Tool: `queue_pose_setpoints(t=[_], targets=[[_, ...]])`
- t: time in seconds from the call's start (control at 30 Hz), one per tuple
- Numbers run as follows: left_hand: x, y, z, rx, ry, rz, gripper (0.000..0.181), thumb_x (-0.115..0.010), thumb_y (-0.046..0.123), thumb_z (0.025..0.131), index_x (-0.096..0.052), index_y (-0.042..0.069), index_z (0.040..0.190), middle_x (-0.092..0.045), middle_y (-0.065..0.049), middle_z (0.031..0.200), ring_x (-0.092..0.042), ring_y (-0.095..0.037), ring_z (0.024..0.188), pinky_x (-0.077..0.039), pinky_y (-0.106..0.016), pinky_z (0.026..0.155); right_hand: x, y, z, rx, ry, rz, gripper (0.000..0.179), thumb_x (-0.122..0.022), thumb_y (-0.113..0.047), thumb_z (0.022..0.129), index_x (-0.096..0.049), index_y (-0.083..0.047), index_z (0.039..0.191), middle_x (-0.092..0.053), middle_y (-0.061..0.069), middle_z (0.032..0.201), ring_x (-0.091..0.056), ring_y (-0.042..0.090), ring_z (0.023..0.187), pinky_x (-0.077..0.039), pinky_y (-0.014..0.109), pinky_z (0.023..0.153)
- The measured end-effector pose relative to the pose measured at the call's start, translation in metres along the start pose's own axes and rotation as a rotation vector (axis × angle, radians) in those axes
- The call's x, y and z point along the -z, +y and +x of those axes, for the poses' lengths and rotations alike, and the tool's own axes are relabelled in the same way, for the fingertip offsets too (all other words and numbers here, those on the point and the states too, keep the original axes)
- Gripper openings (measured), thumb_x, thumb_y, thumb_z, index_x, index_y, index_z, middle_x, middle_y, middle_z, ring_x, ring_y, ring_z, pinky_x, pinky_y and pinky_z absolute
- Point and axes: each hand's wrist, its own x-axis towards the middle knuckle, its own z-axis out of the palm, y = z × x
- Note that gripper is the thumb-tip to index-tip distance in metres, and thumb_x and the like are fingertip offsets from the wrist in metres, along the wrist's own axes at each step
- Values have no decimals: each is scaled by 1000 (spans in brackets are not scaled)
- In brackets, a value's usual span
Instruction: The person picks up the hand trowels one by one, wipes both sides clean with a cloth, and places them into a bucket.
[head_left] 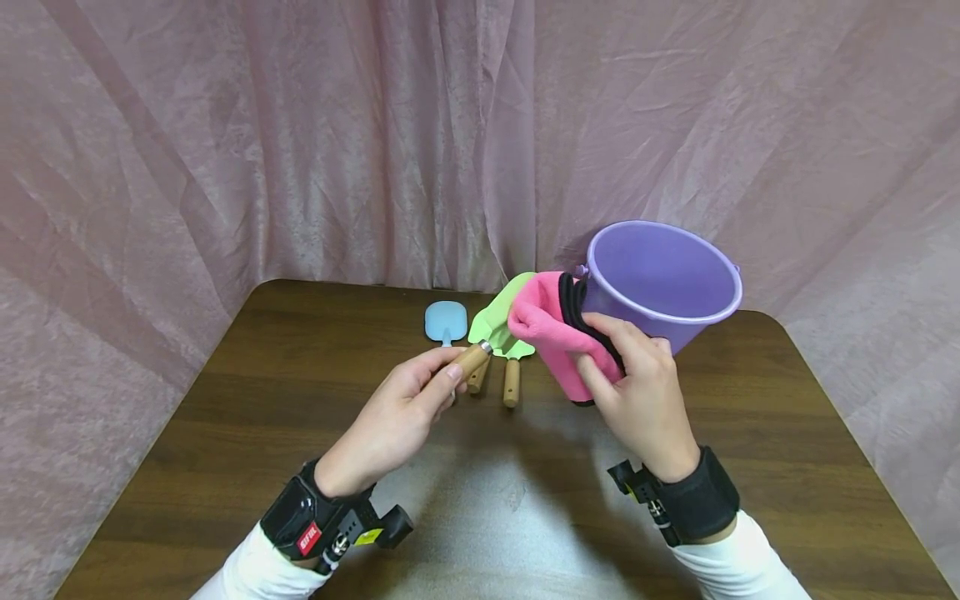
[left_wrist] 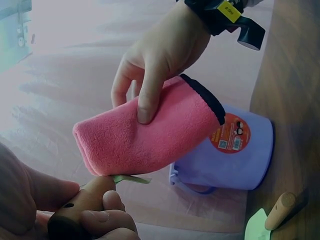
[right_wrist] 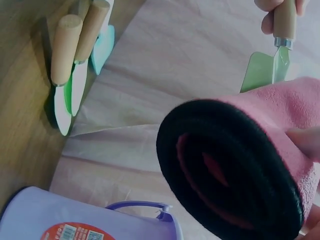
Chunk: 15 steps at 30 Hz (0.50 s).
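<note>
Currently both hands were loaded. Left hand had its fingers clamped on the wooden handle of a green trowel, thumb along the top, metal collar showing just past the grip. Trowel was up off the tabletop, blade pointed away from the person and partly behind the cloth in the right wrist view; couldn't tell if the two touched

Right hand pinched a folded pink cloth, thumb on one face, fingers on the other. Cloth also in the air, black edging layered at one end

Purple bucket stood upright at the back right of the tabletop, mouth up, orange-red label on its side; cloth overlapped its left side in the head view. Past the left hand lay a light blue spade, and just right of it two other green trowels, wooden handles toward the person. Pink curtain hung behind
</note>
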Motion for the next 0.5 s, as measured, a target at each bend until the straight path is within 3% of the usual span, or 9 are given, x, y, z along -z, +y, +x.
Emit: queue_pose_setpoints(t=[0.27,0.5], targets=[[0,-1,1,4,5,-4,25,-46,23,107,-61,14,125,-56,-9,93,-40,-16,64,-31,-23,50,1,-6,2,117,3,13,37,-69,-10,84,-70,-13,121,-70,0,110,-62,18,97,-30,43,73],[0,-1,2,-7,16,6,27,-46,25,107,-61,12,126,-56,-9,92,-43,-17,66,-35,-24,53,0,-12,6,231,-6,35,39,-74,-7,81,-72,-13,119,-70,1,107,-60,19,91,-28,46,76]])
